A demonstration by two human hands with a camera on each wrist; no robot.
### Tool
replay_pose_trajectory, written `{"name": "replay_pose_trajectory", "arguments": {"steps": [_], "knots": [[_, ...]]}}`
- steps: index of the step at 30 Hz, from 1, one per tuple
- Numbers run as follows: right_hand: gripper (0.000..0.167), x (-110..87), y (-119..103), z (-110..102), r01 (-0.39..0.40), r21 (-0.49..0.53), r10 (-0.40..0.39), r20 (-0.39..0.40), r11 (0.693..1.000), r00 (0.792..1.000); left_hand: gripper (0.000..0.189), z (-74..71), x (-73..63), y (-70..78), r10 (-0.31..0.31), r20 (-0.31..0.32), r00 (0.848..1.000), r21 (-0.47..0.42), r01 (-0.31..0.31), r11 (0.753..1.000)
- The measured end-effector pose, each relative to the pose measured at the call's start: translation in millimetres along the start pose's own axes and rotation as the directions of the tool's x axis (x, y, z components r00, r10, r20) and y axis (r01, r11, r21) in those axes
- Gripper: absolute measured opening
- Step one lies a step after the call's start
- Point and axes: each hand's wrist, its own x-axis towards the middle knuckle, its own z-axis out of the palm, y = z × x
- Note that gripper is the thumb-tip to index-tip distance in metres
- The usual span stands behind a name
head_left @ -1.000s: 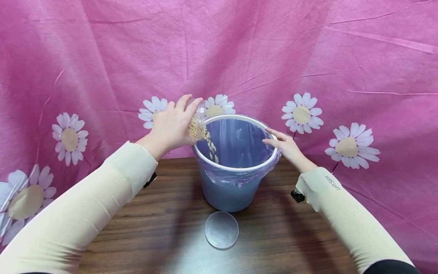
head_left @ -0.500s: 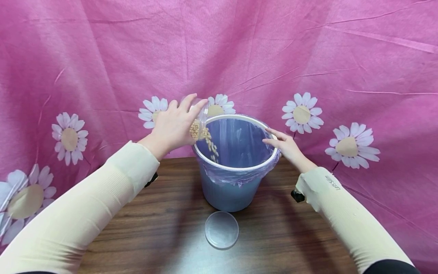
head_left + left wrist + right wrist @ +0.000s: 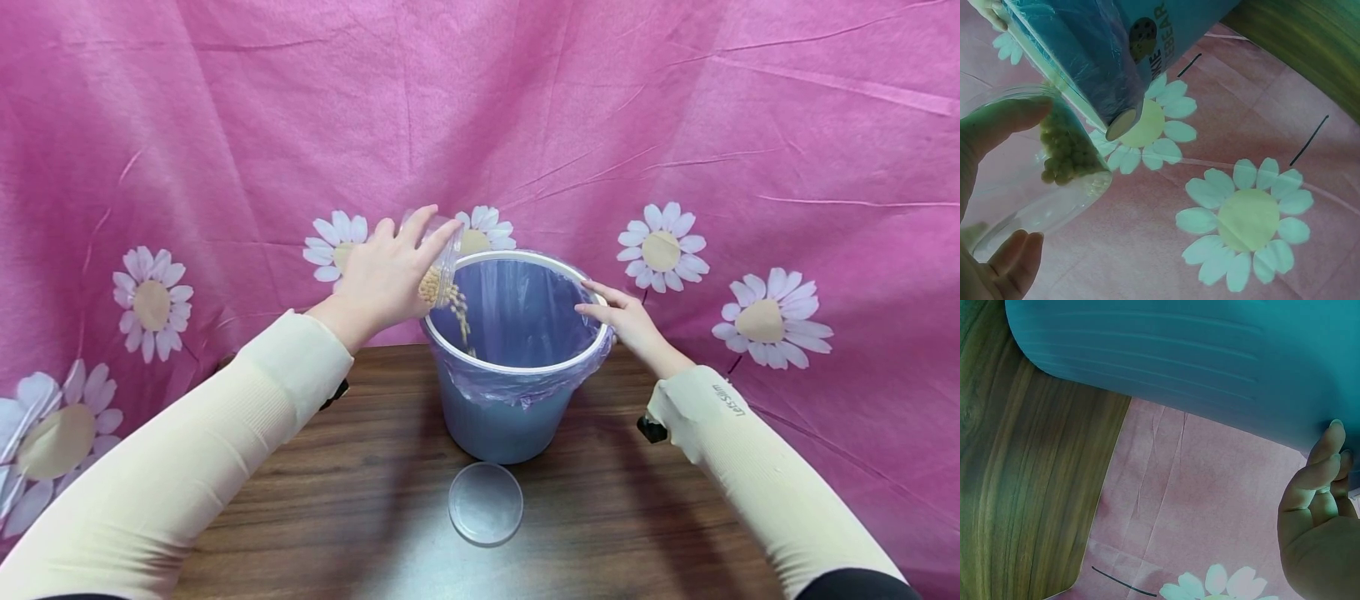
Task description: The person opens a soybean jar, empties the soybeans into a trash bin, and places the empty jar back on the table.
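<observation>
My left hand (image 3: 386, 279) grips a clear plastic jar (image 3: 449, 250), tipped on its side with its mouth over the left rim of a blue trash bin (image 3: 506, 425). Small round beige soybeans (image 3: 460, 312) fall from the jar into the bin. In the left wrist view, more soybeans (image 3: 1069, 150) lie gathered inside the jar between thumb and fingers. A translucent purple bag (image 3: 521, 385) lines the bin and folds over its white rim. My right hand (image 3: 626, 321) holds the bin's right rim; in the right wrist view, curled fingers (image 3: 1322, 469) rest against its outer side.
A round clear lid (image 3: 486, 505) lies flat on the brown wooden table (image 3: 330, 517) in front of the bin. Pink cloth with printed daisies (image 3: 525, 108) hangs close behind the bin and table.
My left hand and the jar have shifted slightly right and the jar tips further. Soybeans keep falling, with fewer left in the jar. The right hand and bin stay still.
</observation>
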Motion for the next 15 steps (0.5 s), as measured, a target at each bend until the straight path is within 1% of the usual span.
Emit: {"name": "replay_pose_trajectory", "arguments": {"steps": [5,9,15], "knots": [[0.066,-1.5,-0.9,0.3,-0.006,0.009,0.006,-0.001,1.000,1.000,0.097,0.1,1.3,1.6,0.022,-0.003,1.000,0.019,-0.022,1.000],[0.066,-2.1,-1.4,0.1,-0.008,0.016,0.008,-0.004,1.000,1.000,0.094,0.9,2.2,2.9,0.059,-0.039,0.997,0.023,-0.058,0.998],[0.064,-2.9,-1.7,-0.1,0.004,-0.004,-0.004,-0.010,1.000,1.000,0.091,1.5,2.4,5.3,0.123,-0.104,0.987,0.060,-0.118,0.991]]}}
